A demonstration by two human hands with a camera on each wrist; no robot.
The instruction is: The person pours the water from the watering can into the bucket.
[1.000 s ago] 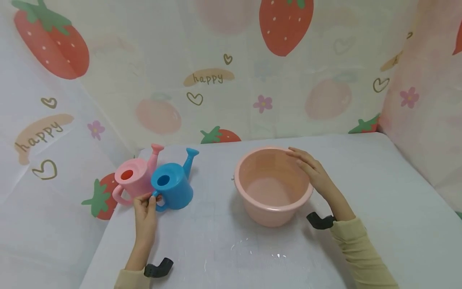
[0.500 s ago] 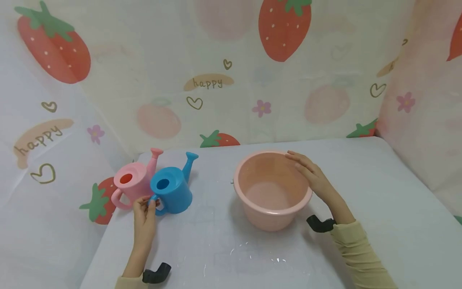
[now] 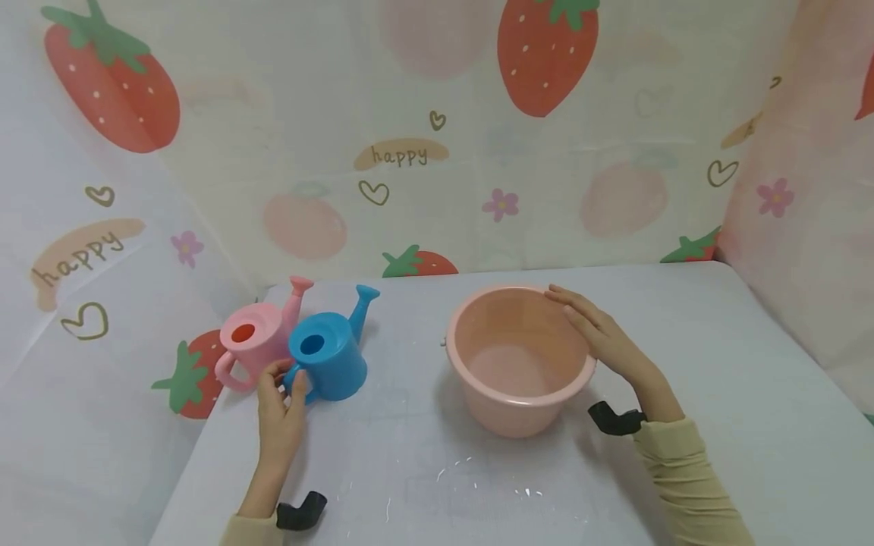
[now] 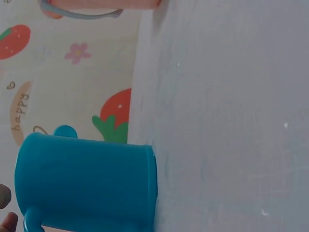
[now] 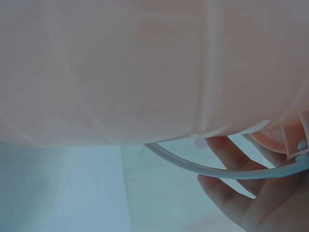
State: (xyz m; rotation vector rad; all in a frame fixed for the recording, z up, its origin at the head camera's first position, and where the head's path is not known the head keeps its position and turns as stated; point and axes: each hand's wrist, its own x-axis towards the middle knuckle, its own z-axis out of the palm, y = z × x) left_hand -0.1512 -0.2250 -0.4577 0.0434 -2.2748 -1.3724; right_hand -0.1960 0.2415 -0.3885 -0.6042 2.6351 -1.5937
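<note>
A blue watering can (image 3: 334, 364) stands upright on the table at left, touching or nearly touching a pink watering can (image 3: 256, 337). My left hand (image 3: 280, 413) is at the blue can's handle, thumb and fingers spread on either side of it. Two fingertips (image 4: 5, 195) show apart from the handle in the left wrist view. At centre right stands a pale pink bucket (image 3: 515, 413) with nothing seen inside. My right hand (image 3: 601, 334) rests along its right rim with extended fingers. Its grey bail (image 5: 212, 171) hangs before my right fingers in the right wrist view.
The white table (image 3: 382, 485) has small shiny marks near its front. A strawberry-printed cloth (image 3: 410, 220) walls the back and both sides. A black wrist mount (image 3: 302, 512) is on the left wrist, another black mount (image 3: 614, 418) on the right.
My left thumb and fingers have spread apart from their pinch at the blue watering can's handle. Both cans, the bucket and my right hand stay in place; the view has shifted slightly.
</note>
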